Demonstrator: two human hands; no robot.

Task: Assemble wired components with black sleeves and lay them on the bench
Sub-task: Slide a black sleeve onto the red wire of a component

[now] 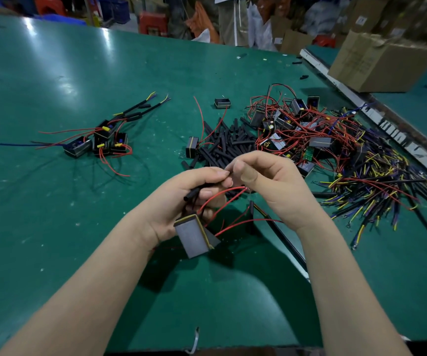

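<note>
Above the green bench (pixel 53 73), your left hand (pixel 181 201) curls its grip round a grey boxed component (pixel 194 236) and a black sleeve (pixel 191 195), while your right hand (pixel 266 183) pinches a wire end just beside the left thumb, red wires (pixel 222 194) looping between the two. Loose black sleeves (pixel 222 142) lie heaped at 12 o'clock from your hands, a tangle of unfinished components (pixel 309 129) at 1 o'clock. Finished sleeved components (pixel 104 140) rest well apart at 10 o'clock, and a cardboard box (pixel 376 60) stands far off at 2 o'clock.
</note>
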